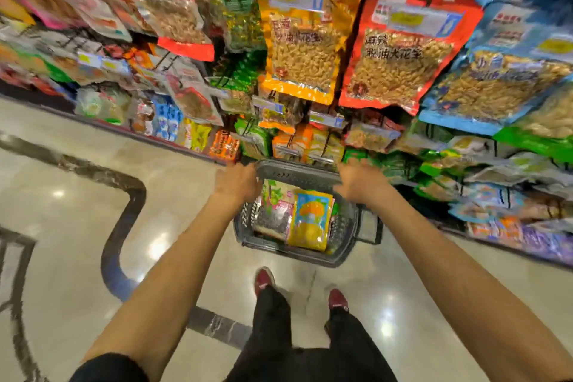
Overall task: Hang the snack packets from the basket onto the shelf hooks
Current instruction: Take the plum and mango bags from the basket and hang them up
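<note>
a dark plastic basket (pixel 297 171) is seen low in the middle of the view, just in front of the bottom of the snack shelf (pixel 313 130). whether it rests on the floor (pixel 77 226) or is lifted off it cannot be told. its handle is folded down along the right side. several snack packets are stacked inside: a yellow packet (pixel 311 222) is laid on top towards the right, a green and pink packet (pixel 276 194) is tucked at the far left, and a dark packet (pixel 273 222) is lying below it on the near left.

both bare arms are stretched forward to the basket. the left hand (pixel 237 181) is placed at the far left corner of the rim, with its back turned up; its fingers are hidden beyond the knuckles, so it cannot be told whether they are clamped on the rim. the right hand (pixel 361 180) is held at the far right corner, with the thumb spread away from the loosely extended fingers, though the outline is smeared by blur and contact with the rim cannot be made out.

above, large packets are hung in rows on the shelf: a yellow peanut packet (pixel 302 49), a red peanut packet (pixel 400 62) to its right and a blue peanut packet (pixel 496 84) further right. smaller packets are crowded below and to the left. black trousers and two red shoes (pixel 263 281) are seen near the bottom, on glossy pale tiles crossed by a dark inlaid line.
</note>
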`<control>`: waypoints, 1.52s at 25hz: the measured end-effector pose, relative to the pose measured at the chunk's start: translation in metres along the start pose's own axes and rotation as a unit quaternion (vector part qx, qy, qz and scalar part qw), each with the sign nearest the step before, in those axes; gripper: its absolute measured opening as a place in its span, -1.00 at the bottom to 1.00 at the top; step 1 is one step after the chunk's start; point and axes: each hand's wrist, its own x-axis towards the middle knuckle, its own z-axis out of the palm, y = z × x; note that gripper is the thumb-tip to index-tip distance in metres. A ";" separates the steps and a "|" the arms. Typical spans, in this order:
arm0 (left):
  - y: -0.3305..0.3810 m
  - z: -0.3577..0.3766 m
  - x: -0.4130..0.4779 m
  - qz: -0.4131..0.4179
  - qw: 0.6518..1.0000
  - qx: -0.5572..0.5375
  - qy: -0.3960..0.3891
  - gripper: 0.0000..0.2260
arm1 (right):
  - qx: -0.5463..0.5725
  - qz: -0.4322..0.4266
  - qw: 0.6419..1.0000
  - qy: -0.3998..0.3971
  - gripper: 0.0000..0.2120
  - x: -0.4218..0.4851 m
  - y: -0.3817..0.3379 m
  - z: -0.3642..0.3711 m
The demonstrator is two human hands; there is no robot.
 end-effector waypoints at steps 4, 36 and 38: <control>-0.018 0.052 0.040 0.014 0.997 -0.011 -0.070 -0.64 | 0.053 0.066 0.995 -0.048 -0.47 0.026 -0.017 0.058; -0.033 0.518 0.353 -0.170 0.900 -0.352 -0.194 -0.14 | 0.429 0.345 0.830 -0.084 -0.09 0.349 -0.007 0.507; -0.041 0.537 0.360 -0.186 0.877 -0.401 -0.189 -0.19 | 0.458 0.383 0.800 -0.056 -0.13 0.346 -0.009 0.512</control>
